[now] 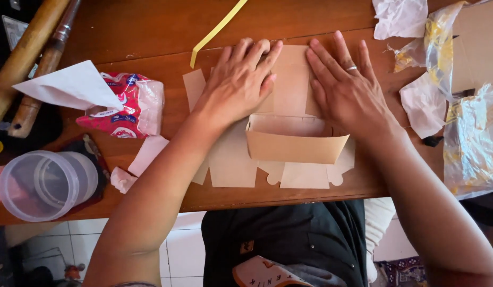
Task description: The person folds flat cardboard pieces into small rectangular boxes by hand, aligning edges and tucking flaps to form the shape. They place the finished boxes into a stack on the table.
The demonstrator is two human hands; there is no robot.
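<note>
Both my palms are down flat on the brown card box blank [289, 95], which lies in the middle of the wooden table [151, 32] right in front of me. My left hand [238, 85] is spread wide, fingers fanned over the left half of the far panel; my right hand [345, 90] (ring on one finger) is spread the same way over the right half. Nothing is pinched, just pressed. The near wall [295, 146] of the card stands folded up between my wrists, and small rounded tabs [305, 175] poke out towards the table edge. This card looks thin and light, I'd say stiff along its panels and eager to bend at the creases, easily dented by a hard thumb. Best held by the panel edges beside a crease, I reckon. A tissue packet [127, 106] lies well off to my left.
</note>
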